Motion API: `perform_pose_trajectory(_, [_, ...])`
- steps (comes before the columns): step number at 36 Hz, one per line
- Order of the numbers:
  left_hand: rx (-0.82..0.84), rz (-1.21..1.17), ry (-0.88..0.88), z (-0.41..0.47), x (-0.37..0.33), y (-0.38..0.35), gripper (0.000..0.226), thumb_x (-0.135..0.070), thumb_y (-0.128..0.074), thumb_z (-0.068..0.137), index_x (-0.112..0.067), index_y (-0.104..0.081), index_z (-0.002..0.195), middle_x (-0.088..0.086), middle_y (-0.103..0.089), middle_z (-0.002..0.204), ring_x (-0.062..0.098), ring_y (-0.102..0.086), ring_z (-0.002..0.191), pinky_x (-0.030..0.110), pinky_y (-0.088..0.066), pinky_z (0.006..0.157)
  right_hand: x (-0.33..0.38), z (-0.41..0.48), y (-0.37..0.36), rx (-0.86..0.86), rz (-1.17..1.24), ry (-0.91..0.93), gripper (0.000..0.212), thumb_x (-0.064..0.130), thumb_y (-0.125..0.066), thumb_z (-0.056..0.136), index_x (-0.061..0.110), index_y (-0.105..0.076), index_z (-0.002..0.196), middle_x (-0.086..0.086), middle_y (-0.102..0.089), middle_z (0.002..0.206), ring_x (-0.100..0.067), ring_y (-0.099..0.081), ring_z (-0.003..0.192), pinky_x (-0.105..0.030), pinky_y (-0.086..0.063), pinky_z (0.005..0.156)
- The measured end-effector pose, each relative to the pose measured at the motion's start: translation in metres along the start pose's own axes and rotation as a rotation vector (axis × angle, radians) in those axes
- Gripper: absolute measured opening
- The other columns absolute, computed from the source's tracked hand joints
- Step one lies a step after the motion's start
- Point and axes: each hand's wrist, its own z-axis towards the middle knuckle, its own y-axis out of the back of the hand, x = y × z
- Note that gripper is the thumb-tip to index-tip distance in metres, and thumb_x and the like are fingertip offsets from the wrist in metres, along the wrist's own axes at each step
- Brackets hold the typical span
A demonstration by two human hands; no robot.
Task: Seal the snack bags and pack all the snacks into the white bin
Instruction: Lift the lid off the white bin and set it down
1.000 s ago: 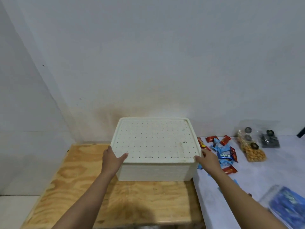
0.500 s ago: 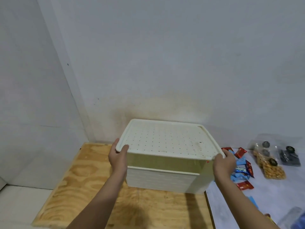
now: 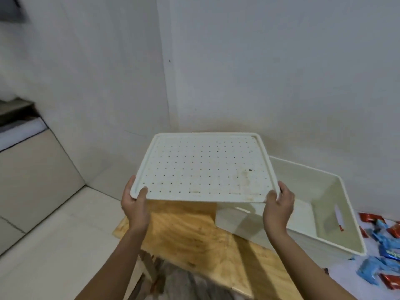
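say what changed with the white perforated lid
The white perforated plastic lid, on the white plastic bin a second ago, was lifted off and carried left. Left hand and right hand still grip its near corners. The bin stays on the plywood board, blue and red snack packets beside it.

My single view, from the head-worn wide-angle camera, looks forward and down into a wall corner [image 3: 167,94], close to the perforated lid [image 3: 203,167] at centre, with the white bin [image 3: 303,182] toward the right.
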Motion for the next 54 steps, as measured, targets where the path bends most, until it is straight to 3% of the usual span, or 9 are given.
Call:
perform_pose_trajectory(4, [-0.114, 0.095, -0.03, 0.015, 0.0, 0.063, 0.048, -0.002, -0.055, 0.088, -0.014, -0.048, 0.133, 0.006, -0.053, 0.133, 0.019, -0.052, 0.116, 0.03, -0.044, 0.095, 0.007, -0.025, -0.051, 0.164, -0.022, 0.006, 0.037, 0.009, -0.041, 0.096, 0.006, -0.045, 0.133, -0.012, -0.042, 0.135, -0.027, -0.044, 0.122, -0.038, -0.038, 0.105])
perform_pose_trajectory(9, [-0.219, 0.14, -0.003, 0.028, 0.0, 0.131, 0.051, -0.002, -0.056, 0.087, -0.013, -0.046, 0.136, 0.005, -0.049, 0.138, 0.02, -0.048, 0.123, 0.033, -0.039, 0.105, 0.012, -0.056, -0.108, 0.353, -0.051, 0.031, 0.037, 0.01, -0.042, 0.096, 0.008, -0.046, 0.133, -0.013, -0.042, 0.133, -0.03, -0.045, 0.121, -0.046, -0.038, 0.106])
perform_pose_trajectory(18, [-0.279, 0.261, 0.036, 0.033, 0.025, 0.197, 0.052, 0.001, -0.055, 0.089, -0.007, -0.041, 0.138, 0.007, -0.046, 0.139, 0.017, -0.047, 0.12, 0.03, -0.037, 0.102, -0.012, -0.087, -0.167, 0.557, -0.249, 0.075, 0.037, 0.005, -0.041, 0.094, 0.005, -0.05, 0.13, -0.019, -0.046, 0.125, -0.032, -0.047, 0.114, -0.028, -0.034, 0.092])
perform_pose_trajectory(24, [-0.205, 0.403, 0.144, 0.039, 0.055, 0.211, 0.056, -0.011, -0.063, 0.086, -0.01, -0.041, 0.138, 0.009, -0.046, 0.14, 0.027, -0.045, 0.127, 0.04, -0.036, 0.107, -0.044, -0.088, -0.179, 0.631, -0.432, -0.012, 0.027, -0.007, -0.043, 0.088, -0.005, -0.051, 0.113, -0.024, -0.044, 0.121, -0.029, -0.048, 0.095, -0.029, -0.036, 0.076])
perform_pose_trajectory(27, [-0.13, 0.471, 0.193, 0.042, 0.071, 0.212, 0.074, -0.041, -0.069, 0.072, -0.012, -0.045, 0.135, 0.008, -0.052, 0.134, 0.027, -0.049, 0.12, 0.044, -0.041, 0.103, -0.055, -0.086, -0.178, 0.636, -0.532, -0.09, 0.041, -0.009, -0.047, 0.086, -0.008, -0.044, 0.127, -0.025, -0.038, 0.134, -0.038, -0.046, 0.112, -0.036, -0.04, 0.09])
perform_pose_trajectory(31, [-0.054, 0.604, 0.221, 0.048, 0.091, 0.207, 0.063, -0.019, -0.067, 0.084, -0.012, -0.038, 0.14, 0.009, -0.045, 0.142, 0.028, -0.043, 0.127, 0.046, -0.036, 0.108, -0.084, -0.083, -0.175, 0.613, -0.643, -0.077, 0.049, -0.009, -0.048, 0.085, -0.006, -0.039, 0.133, -0.026, -0.04, 0.135, -0.039, -0.042, 0.12, -0.038, -0.04, 0.096])
perform_pose_trajectory(36, [0.083, 0.714, 0.243, 0.06, 0.105, 0.195, 0.076, -0.031, -0.066, 0.081, -0.012, -0.029, 0.144, 0.01, -0.036, 0.145, 0.026, -0.037, 0.131, 0.04, -0.034, 0.107, -0.104, -0.08, -0.172, 0.6, -0.717, -0.039, 0.05, 0.0, -0.053, 0.087, -0.004, -0.036, 0.134, -0.027, -0.04, 0.134, -0.041, -0.04, 0.123, -0.042, -0.036, 0.102])
perform_pose_trajectory(41, [0.198, 0.8, 0.218, 0.07, 0.118, 0.183, 0.071, -0.014, -0.06, 0.088, -0.009, -0.02, 0.146, 0.013, -0.027, 0.15, 0.027, -0.028, 0.137, 0.038, -0.026, 0.112, -0.123, -0.08, -0.169, 0.688, -0.747, -0.064, 0.066, 0.017, -0.058, 0.089, -0.001, -0.023, 0.141, -0.023, -0.032, 0.141, -0.04, -0.036, 0.127, -0.043, -0.033, 0.105])
perform_pose_trajectory(54, [0.269, 0.881, 0.164, 0.087, 0.128, 0.174, 0.074, -0.02, -0.055, 0.091, -0.009, -0.01, 0.148, 0.01, -0.015, 0.156, 0.023, -0.017, 0.143, 0.033, -0.017, 0.115, -0.143, -0.093, -0.167, 0.689, -0.765, 0.027, 0.068, 0.036, -0.036, 0.097, 0.007, -0.001, 0.148, -0.012, -0.002, 0.157, -0.031, -0.009, 0.144, -0.042, -0.017, 0.116])
